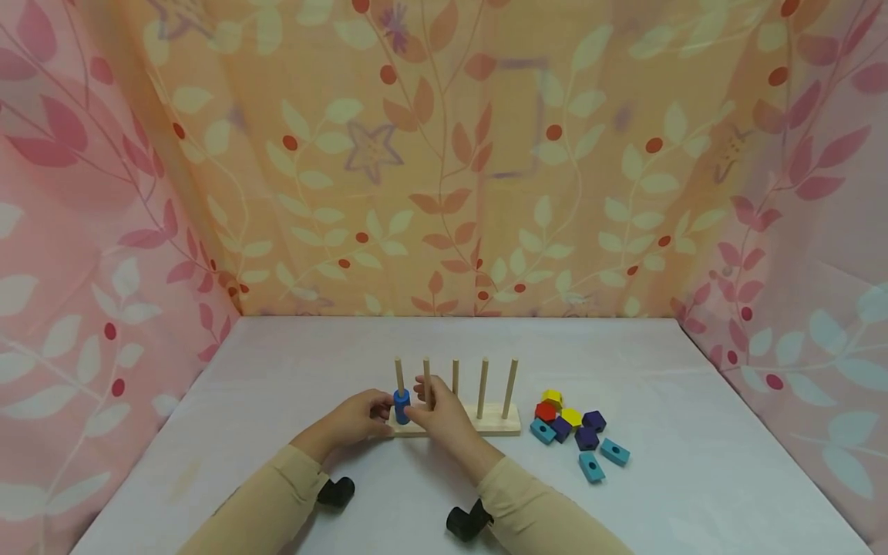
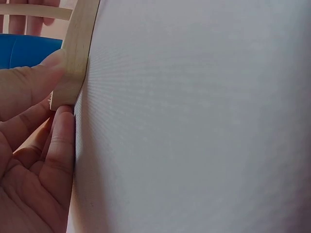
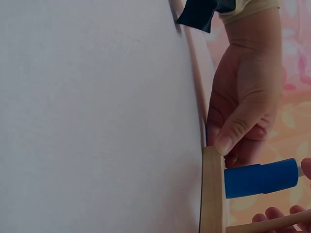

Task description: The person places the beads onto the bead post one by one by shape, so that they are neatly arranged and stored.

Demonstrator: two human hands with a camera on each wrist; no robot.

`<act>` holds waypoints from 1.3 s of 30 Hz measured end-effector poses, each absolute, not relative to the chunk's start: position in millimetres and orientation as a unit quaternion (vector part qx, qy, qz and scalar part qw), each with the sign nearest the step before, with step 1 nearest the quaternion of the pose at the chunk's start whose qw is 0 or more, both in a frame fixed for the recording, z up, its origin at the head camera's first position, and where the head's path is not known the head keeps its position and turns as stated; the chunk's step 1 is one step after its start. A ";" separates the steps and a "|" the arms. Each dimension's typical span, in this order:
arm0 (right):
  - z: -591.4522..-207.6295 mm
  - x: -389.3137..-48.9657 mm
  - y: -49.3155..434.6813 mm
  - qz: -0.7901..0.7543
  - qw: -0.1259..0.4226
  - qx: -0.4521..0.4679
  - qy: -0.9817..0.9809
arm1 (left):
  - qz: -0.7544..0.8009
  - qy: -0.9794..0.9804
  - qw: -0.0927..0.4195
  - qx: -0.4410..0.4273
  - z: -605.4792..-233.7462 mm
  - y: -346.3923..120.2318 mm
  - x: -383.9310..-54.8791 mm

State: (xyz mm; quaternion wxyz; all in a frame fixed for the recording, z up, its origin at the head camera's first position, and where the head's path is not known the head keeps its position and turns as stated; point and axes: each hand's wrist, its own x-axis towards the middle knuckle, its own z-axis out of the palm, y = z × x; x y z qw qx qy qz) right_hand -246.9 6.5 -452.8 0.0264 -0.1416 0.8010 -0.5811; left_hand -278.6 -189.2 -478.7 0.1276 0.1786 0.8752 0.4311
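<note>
A wooden peg stand (image 1: pixel 496 425) with several upright pegs lies on the table. Two blue blocks (image 3: pixel 262 178) sit stacked on its leftmost peg. My left hand (image 1: pixel 357 416) pinches the left end of the base; in the left wrist view, the thumb (image 2: pixel 56 60) is on top of the wood and the fingers are against its end. My right hand (image 1: pixel 444 416) is around the second peg, its thumb close beside the blue blocks and its fingertips (image 3: pixel 274 213) apart from them. Nothing shows between the right thumb and fingers except the peg.
Right of the stand lie loose blocks: yellow (image 1: pixel 572 418), red (image 1: pixel 545 412), purple (image 1: pixel 586 438) and light blue (image 1: pixel 615 452) ones. Patterned cloth (image 1: pixel 444 231) closes off the table's back and sides. A black piece (image 1: pixel 336 492) is attached at each wrist.
</note>
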 end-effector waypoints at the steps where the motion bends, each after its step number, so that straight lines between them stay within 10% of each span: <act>1: -451.8 -245.7 8.1 -0.576 0.025 -0.143 0.804 | 0.432 0.875 0.128 0.178 -478.3 -188.9 -278.4; 39: -418.5 -228.4 173.4 -0.585 0.037 -0.095 0.804 | 0.423 0.882 0.127 0.167 -480.5 -187.9 -281.0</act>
